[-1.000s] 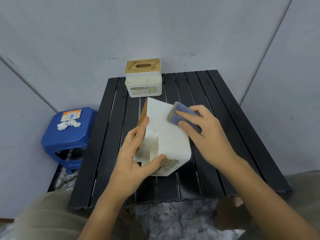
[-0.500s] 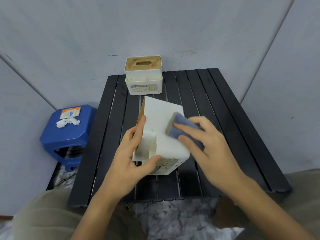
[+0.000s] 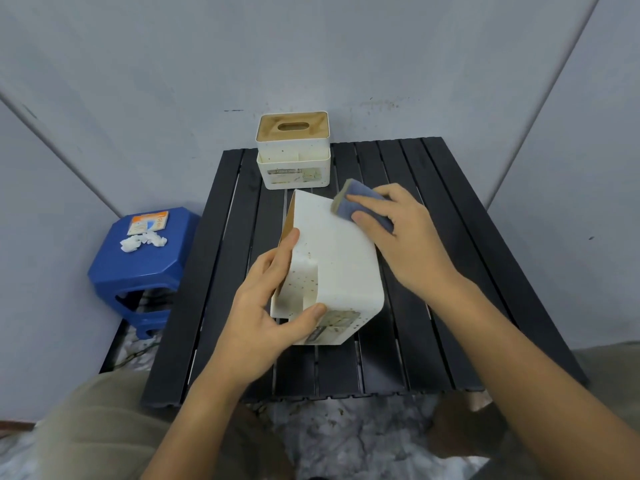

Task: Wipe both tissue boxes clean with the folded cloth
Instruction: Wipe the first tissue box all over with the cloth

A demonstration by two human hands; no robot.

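Left hand [image 3: 266, 313]: grips the near tissue box [image 3: 332, 268] at its near end, thumb curled over the labelled face, fingers along the left edge by the tan lid.
Near tissue box: tipped on its side on the black slatted table [image 3: 450, 306], lid facing left, broad white face up; dark specks show on the recessed side by the left hand.
Right hand [image 3: 405, 237]: fingers laid flat over the folded cloth [image 3: 363, 207], pressing it against the far upper corner of the white face; thumb hidden, so full grip on the cloth cannot be told.
Handling, box: looks like hard, light, hollow plastic; smooth walls likely slippery, so bracing at the edges and corner seems sound; probably skids on the slats if pushed unsteadied.
Handling, cloth: soft, thick pad; likely yields under pressure.
Far tissue box [image 3: 293, 150]: upright at the table's far edge, well apart from both hands, specks visible.
Progress: first box mid-wipe, second apparently untouched.
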